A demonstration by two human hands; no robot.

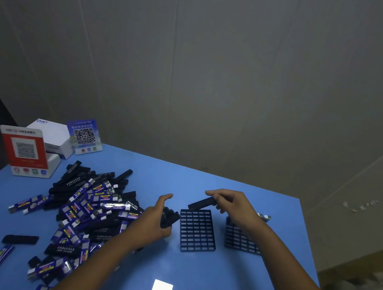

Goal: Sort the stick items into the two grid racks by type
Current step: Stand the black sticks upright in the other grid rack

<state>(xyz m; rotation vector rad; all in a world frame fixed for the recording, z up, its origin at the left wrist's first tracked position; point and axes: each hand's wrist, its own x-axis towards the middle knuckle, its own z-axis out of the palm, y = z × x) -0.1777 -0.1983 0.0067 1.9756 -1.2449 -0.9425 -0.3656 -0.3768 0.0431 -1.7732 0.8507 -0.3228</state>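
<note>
Blue tabletop (195, 275) against a grey panelled wall, dim light, early in the job. Landmark: the near grid rack (197, 231), lying flat mid-table; every cell that shows looks empty. Second grid rack (241, 241) sits just right of it, partly behind the right forearm; a few blue-labelled sticks (263, 217) stand at its far corner, so it seems started, but most of its visible cells are empty too. Right hand (233, 206) hovers just above the near rack's far edge, fingers clamped on one black stick (202, 203), tilted with its lower end pointing toward the far-left cells; judged to be about to slot in, not yet seated. Left hand (156, 221) is just left of the rack, fingers curled round a bundle of black sticks (169, 217), thumb raised, likely feeding the right hand. Well left of the rack, the unsorted pile (89, 207) is still big: black and blue-labelled sticks mixed and overlapping, strays spreading toward the near-left tabletop edge. Far left beyond the pile: red QR stand (24, 148), white box (52, 135), blue QR stand (84, 136), not part of the sort. Estimate: only a small share placed, nearly all of both types left, black rack essentially at zero.
</note>
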